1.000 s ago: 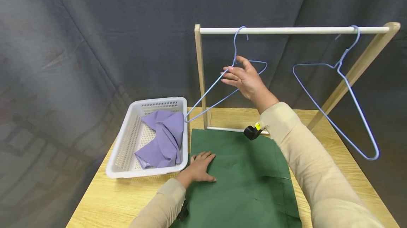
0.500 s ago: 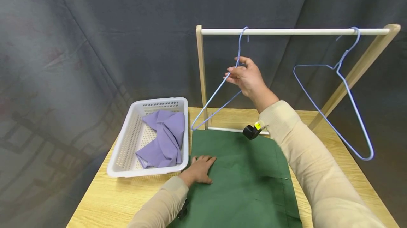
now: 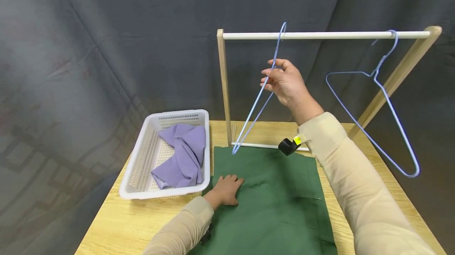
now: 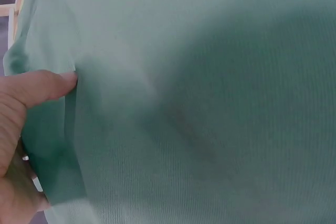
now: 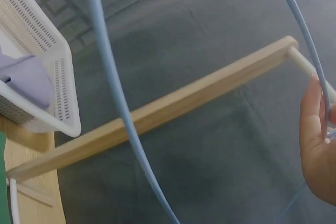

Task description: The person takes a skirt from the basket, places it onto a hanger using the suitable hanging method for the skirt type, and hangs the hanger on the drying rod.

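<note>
My right hand (image 3: 286,83) pinches a blue wire hanger (image 3: 253,107) just below its hook. The hook's top rises above the white rail (image 3: 330,35) and overlaps it in the head view. In the right wrist view, the fingers (image 5: 313,114) hold the hanger's thin wire (image 5: 118,90) beside the rail's end. My left hand (image 3: 226,190) rests with fingers spread on a green cloth garment (image 3: 270,207) laid on the table. The left wrist view shows the thumb (image 4: 44,86) lying on the green fabric (image 4: 210,129) near its edge.
A second blue hanger (image 3: 392,103) hangs at the rail's right end. The rack's wooden legs (image 3: 224,89) stand on the wooden table (image 3: 117,223). To the left sits a white perforated basket (image 3: 140,168) with a purple cloth (image 3: 183,156) inside. A grey curtain (image 3: 142,42) hangs behind.
My right hand has moved right and lifted the hanger, whose hook now rises higher above the rail. The hanger has turned more edge-on. My left hand stays on the green cloth with little movement.
</note>
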Action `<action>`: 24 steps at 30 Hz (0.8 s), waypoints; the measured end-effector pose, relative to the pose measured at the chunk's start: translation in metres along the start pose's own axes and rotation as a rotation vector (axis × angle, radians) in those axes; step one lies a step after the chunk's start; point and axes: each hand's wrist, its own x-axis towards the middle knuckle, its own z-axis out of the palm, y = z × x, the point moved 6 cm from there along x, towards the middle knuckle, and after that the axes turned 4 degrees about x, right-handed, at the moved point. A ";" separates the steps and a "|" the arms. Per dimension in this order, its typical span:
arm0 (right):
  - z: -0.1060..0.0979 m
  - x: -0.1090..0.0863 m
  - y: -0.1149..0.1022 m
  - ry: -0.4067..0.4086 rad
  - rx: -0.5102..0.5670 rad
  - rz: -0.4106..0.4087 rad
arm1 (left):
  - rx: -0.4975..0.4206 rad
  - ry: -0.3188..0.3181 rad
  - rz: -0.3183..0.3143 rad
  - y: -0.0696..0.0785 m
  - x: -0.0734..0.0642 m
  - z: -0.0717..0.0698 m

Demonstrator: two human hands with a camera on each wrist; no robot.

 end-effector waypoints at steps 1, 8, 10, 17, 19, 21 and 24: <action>-0.001 0.000 -0.001 -0.006 -0.004 -0.002 | -0.001 -0.001 0.003 0.000 0.000 0.000; -0.001 -0.001 -0.009 -0.032 -0.056 -0.011 | -0.003 -0.006 0.030 0.002 -0.001 0.001; 0.002 -0.001 -0.013 -0.045 -0.053 -0.019 | -0.006 -0.007 0.036 0.002 -0.001 0.001; 0.008 -0.005 -0.018 -0.103 -0.001 -0.023 | -0.006 -0.004 0.026 0.000 0.000 -0.001; 0.008 -0.007 -0.019 -0.114 0.017 -0.025 | -0.005 -0.004 0.020 0.000 0.000 -0.001; 0.006 -0.009 -0.020 -0.125 0.035 -0.029 | -0.009 0.004 0.020 0.000 0.000 -0.003; -0.001 -0.015 -0.021 -0.144 0.042 -0.040 | -0.027 0.026 0.025 0.002 0.001 -0.006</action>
